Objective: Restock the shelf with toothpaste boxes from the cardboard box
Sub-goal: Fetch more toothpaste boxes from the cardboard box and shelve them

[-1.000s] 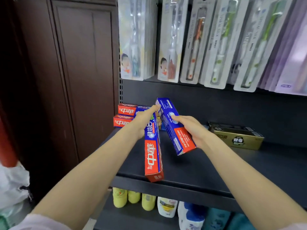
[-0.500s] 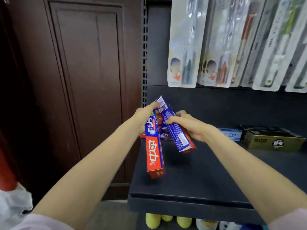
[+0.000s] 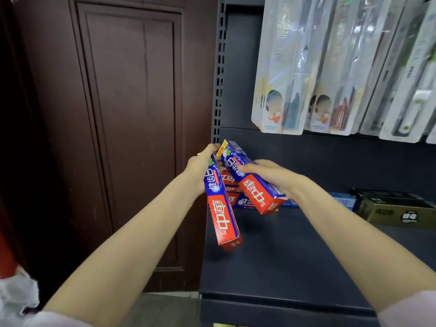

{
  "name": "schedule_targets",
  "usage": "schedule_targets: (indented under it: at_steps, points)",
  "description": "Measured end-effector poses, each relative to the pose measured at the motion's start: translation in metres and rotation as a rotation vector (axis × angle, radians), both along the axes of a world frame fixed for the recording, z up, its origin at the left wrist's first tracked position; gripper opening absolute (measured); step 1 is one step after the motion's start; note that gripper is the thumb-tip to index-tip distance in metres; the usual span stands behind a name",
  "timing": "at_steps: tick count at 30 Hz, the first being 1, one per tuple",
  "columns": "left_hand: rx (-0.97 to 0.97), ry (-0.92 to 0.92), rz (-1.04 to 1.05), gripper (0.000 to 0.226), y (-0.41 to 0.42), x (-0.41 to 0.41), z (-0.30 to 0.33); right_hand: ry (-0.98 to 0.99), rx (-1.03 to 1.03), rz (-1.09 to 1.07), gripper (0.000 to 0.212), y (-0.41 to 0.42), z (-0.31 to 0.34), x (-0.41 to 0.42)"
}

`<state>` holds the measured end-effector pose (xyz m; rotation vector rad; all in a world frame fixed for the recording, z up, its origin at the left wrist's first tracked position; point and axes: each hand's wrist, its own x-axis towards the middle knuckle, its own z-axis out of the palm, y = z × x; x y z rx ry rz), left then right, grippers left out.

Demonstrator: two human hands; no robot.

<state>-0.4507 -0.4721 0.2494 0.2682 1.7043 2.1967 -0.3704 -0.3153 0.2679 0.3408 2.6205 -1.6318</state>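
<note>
My left hand [image 3: 200,168] grips the upper end of a red and blue toothpaste box [image 3: 221,208] that hangs tilted over the left front of the dark shelf [image 3: 283,267]. My right hand [image 3: 271,175] holds a second red and blue toothpaste box [image 3: 252,185], slanted with its red end down and toward me. Behind both lies a stack of like toothpaste boxes [image 3: 230,182] at the shelf's back left corner, partly hidden by the held ones. No cardboard box is in view.
Toothbrush packs [image 3: 330,79] hang above the shelf. A pale blue box [image 3: 343,200] and black and gold boxes [image 3: 396,211] lie at the back right. A dark wooden door [image 3: 129,126] is on the left, a white bag [image 3: 16,293] at the bottom left.
The view has swung left, so the shelf now sits further right. My right hand has turned its box, bringing the red face with the large characters up. Both boxes remain held near the stack.
</note>
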Motion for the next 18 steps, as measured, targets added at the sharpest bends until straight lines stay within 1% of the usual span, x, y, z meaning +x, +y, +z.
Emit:
schedule_targets:
  at_steps: [2, 4, 5, 7, 8, 10, 11, 13, 14, 15, 16, 17, 18]
  points:
    - [0.015, -0.025, 0.023, 0.048, -0.002, -0.005, -0.002, 0.045, 0.218, 0.030, 0.039, 0.000, 0.005, -0.001]
    - [0.045, -0.062, 0.028, 0.050, -0.003, -0.008, -0.005, 0.112, 0.392, 0.068, 0.038, 0.002, 0.012, -0.002]
    - [0.061, -0.079, 0.030, 0.050, -0.003, -0.010, -0.007, 0.135, 0.475, 0.081, 0.041, 0.002, 0.015, -0.003]
    - [0.079, -0.095, 0.028, 0.045, -0.004, -0.012, -0.009, 0.140, 0.577, 0.095, 0.045, 0.004, 0.019, -0.007]
    - [0.071, -0.097, 0.016, 0.044, -0.005, -0.013, -0.009, 0.142, 0.574, 0.086, 0.044, 0.004, 0.018, -0.009]
    - [-0.005, -0.090, -0.025, 0.045, -0.005, -0.012, -0.009, 0.175, 0.455, -0.001, 0.040, 0.004, 0.013, -0.011]
    - [-0.064, -0.076, -0.051, 0.049, -0.004, -0.010, -0.008, 0.200, 0.321, -0.060, 0.038, 0.002, 0.010, -0.011]
    - [-0.212, -0.031, -0.110, 0.063, -0.001, -0.006, -0.005, 0.251, -0.093, -0.143, 0.038, -0.001, 0.002, -0.013]
    - [-0.299, -0.001, -0.141, 0.068, 0.001, -0.003, -0.002, 0.281, -0.295, -0.162, 0.039, -0.002, -0.002, -0.014]
    - [-0.385, 0.034, -0.170, 0.068, 0.002, 0.000, 0.001, 0.317, -0.452, -0.176, 0.041, -0.004, -0.007, -0.014]
    - [-0.454, 0.068, -0.192, 0.066, 0.003, 0.003, 0.004, 0.351, -0.560, -0.190, 0.042, -0.004, -0.011, -0.015]
    - [-0.505, 0.102, -0.204, 0.063, 0.004, 0.005, 0.008, 0.380, -0.619, -0.204, 0.042, -0.005, -0.015, -0.015]
    - [-0.539, 0.136, -0.204, 0.060, 0.004, 0.007, 0.011, 0.401, -0.637, -0.223, 0.042, -0.005, -0.018, -0.016]
